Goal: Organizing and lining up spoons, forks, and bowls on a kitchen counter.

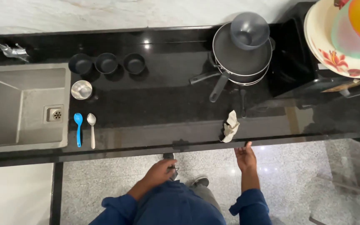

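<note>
The left hand hangs low, fingers curled, holding nothing I can tell. The right hand is open and empty at the tabletop edge, just below a crumpled cloth. Farther away stand stacked pans

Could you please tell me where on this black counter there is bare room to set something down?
The widest bare patch on the counter lies between the steel spoon and the crumpled cloth, in front of the three dark cups. It is crowded around the stacked pans and the plates at the right.
</note>
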